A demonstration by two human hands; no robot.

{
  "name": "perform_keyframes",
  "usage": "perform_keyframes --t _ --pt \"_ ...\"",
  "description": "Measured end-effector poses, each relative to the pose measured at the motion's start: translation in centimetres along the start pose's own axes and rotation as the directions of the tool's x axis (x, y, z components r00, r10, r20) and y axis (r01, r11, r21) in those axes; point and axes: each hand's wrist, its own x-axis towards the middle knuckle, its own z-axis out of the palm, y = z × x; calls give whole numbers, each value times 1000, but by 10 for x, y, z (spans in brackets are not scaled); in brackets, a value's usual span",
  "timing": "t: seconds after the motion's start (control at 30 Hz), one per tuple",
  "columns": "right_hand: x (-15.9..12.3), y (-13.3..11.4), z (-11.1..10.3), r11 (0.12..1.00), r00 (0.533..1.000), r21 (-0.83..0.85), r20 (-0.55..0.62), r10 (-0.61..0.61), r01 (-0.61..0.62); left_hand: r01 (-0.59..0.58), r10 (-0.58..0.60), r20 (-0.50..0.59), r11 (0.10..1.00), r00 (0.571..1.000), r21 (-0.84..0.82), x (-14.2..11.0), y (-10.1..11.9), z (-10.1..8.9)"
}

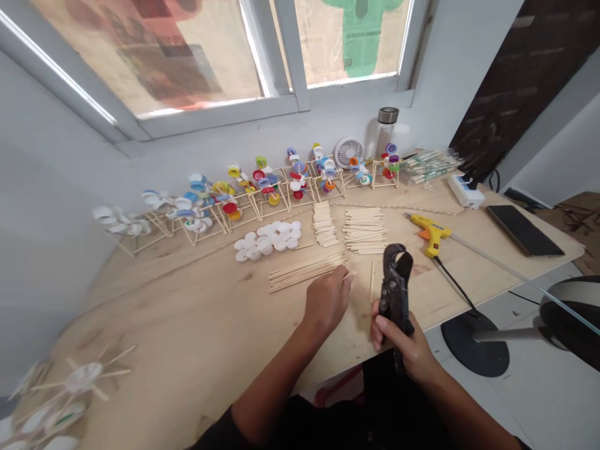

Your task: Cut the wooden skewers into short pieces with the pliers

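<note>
My right hand grips a black cutter upright by its handles, jaws up, over the near edge of the wooden table. My left hand is closed in a pinch on a thin wooden stick at the end of a bundle of long sticks. One loose stick lies between the two hands. Two piles of short cut sticks lie just beyond.
White bottle caps lie in a cluster. A row of stick-and-cap models lines the wall under the window. A yellow glue gun, power strip, phone, small fan and bottle stand at right.
</note>
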Motion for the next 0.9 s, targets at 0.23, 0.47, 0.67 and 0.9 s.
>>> perform_keyframes --t 0.23,0.47,0.67,0.9 --pt "-21 1 -24 999 996 2 -76 -36 36 -38 21 115 988 993 148 37 39 29" --pt "-26 8 -32 999 992 -28 -118 -47 44 -137 96 182 964 979 229 34 41 38" --pt "-28 5 -31 999 992 -26 -121 -32 29 -262 215 190 924 958 278 48 37 26" --pt "-28 7 -31 1000 988 -24 -152 -22 19 -343 328 100 886 939 312 106 41 12"
